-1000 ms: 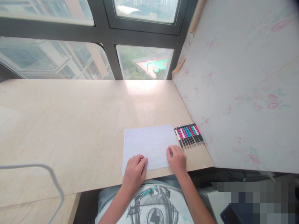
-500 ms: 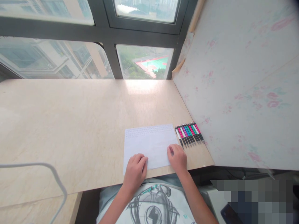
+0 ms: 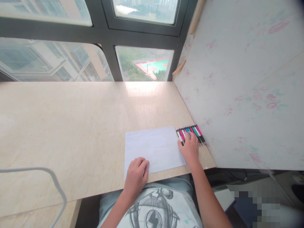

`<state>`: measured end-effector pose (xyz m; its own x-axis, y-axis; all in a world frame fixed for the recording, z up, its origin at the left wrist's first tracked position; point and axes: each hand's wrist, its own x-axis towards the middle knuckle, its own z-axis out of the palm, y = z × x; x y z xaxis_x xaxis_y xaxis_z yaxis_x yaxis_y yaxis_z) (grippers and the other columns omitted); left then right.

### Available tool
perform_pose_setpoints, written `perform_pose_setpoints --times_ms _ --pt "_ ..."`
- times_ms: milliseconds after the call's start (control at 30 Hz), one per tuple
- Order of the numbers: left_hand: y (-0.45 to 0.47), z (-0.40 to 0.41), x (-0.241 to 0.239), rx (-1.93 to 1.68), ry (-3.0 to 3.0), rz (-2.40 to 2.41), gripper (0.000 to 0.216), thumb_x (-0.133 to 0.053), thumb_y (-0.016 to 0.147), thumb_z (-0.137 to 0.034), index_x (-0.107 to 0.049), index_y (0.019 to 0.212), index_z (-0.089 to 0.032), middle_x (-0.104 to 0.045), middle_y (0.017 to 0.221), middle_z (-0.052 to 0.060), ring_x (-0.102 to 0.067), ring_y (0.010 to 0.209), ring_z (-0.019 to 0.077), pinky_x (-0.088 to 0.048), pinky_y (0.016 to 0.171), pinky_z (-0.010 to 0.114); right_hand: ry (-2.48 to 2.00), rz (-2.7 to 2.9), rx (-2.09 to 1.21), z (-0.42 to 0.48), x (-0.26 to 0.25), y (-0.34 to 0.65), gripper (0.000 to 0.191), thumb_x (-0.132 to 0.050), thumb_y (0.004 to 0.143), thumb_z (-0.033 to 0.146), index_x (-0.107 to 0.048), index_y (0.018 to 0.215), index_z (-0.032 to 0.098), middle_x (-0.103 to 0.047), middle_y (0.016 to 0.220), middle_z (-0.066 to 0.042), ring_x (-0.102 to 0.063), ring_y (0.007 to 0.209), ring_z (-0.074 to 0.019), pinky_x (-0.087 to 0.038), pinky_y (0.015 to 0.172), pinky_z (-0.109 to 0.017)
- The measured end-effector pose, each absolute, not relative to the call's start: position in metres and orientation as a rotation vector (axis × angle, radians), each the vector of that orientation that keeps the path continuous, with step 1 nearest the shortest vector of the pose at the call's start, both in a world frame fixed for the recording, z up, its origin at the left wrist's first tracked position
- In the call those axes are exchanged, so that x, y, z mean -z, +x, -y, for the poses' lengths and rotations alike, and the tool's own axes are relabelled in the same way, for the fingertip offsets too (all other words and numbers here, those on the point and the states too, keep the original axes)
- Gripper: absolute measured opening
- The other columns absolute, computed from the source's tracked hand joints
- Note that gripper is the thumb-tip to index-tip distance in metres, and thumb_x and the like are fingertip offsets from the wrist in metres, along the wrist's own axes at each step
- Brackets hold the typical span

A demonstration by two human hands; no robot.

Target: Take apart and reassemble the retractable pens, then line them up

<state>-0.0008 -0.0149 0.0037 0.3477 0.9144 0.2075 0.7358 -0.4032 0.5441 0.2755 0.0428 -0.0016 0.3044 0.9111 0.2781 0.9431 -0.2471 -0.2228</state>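
Observation:
A white sheet of paper [image 3: 154, 148] with lines of handwriting along its top lies at the desk's front edge. My left hand [image 3: 137, 172] rests on its lower left corner, fingers loosely curled in and the thumb alongside, with nothing visible in them. To the right of the paper, several pens [image 3: 199, 134] in pink, white, purple, blue and green with black grips lie in a slanted row. My right hand [image 3: 190, 148] is over the middle of this row, fingers bent and apart, thumb toward the left pens. It covers the lower parts of several pens; whether the fingertips touch them I cannot tell.
The pale wooden desk [image 3: 83, 126] runs to a dark-framed window [image 3: 142, 36] at the back. A flowered wall [image 3: 237, 95] borders the right side, close to the pens. A grey cable [image 3: 55, 180] curves across the lower left.
My right hand has moved up and right from the paper's right edge to the row of pens, and its fingers have spread. My left hand stays on the paper. The view has shifted slightly.

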Motion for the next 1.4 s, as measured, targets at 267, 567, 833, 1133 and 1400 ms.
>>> perform_pose_setpoints --times_ms 267,567,833,1133,1400 --pt "0.000 0.015 -0.005 -0.715 2.277 -1.449 0.018 -0.047 0.085 -0.010 -0.060 0.091 -0.021 -0.060 0.088 0.007 -0.055 0.081 0.0211 -0.045 0.074 0.035 -2.425 1.626 0.085 -0.052 0.000 0.278 0.052 -0.059 0.079 0.029 -0.049 0.127 0.010 -0.051 0.121 -0.022 -0.047 0.109 -0.0346 -0.038 0.083 -0.041" --pt "-0.001 0.014 -0.004 -0.699 2.254 -1.434 0.018 -0.046 0.086 -0.011 -0.059 0.093 -0.021 -0.059 0.090 0.007 -0.055 0.085 0.0224 -0.046 0.077 0.037 -2.528 1.593 -0.043 -0.073 -0.008 0.284 0.034 -0.051 0.078 0.014 -0.056 0.111 0.007 -0.059 0.103 -0.019 -0.057 0.095 -0.0284 -0.041 0.075 -0.033" --pt "0.006 0.014 -0.018 -0.978 1.826 -1.392 0.019 -0.046 0.091 -0.018 -0.063 0.098 -0.022 -0.063 0.100 0.008 -0.060 0.095 0.0220 -0.048 0.084 0.038 -2.186 1.712 -0.387 -0.057 -0.034 0.254 0.033 -0.048 0.079 0.014 -0.053 0.112 0.013 -0.061 0.102 -0.012 -0.060 0.091 -0.0234 -0.043 0.074 -0.030" --pt "0.052 0.000 -0.046 -0.987 0.508 -0.850 0.048 -0.050 0.090 -0.049 -0.052 0.129 -0.022 -0.063 0.123 0.011 -0.061 0.110 0.0265 -0.048 0.093 0.041 -1.507 1.820 -0.695 -0.009 -0.055 0.142 0.044 -0.045 0.084 0.010 -0.049 0.127 0.016 -0.059 0.111 -0.012 -0.055 0.105 -0.0246 -0.047 0.090 -0.040" --pt "0.059 -0.013 -0.048 -1.089 0.097 -0.773 0.037 -0.061 0.086 -0.034 -0.062 0.120 -0.019 -0.069 0.114 0.008 -0.064 0.107 0.0226 -0.046 0.098 0.034 -1.664 2.032 -0.511 -0.011 -0.071 0.135 0.044 -0.048 0.084 0.009 -0.051 0.128 0.006 -0.056 0.115 -0.019 -0.050 0.108 -0.0298 -0.042 0.098 -0.051"
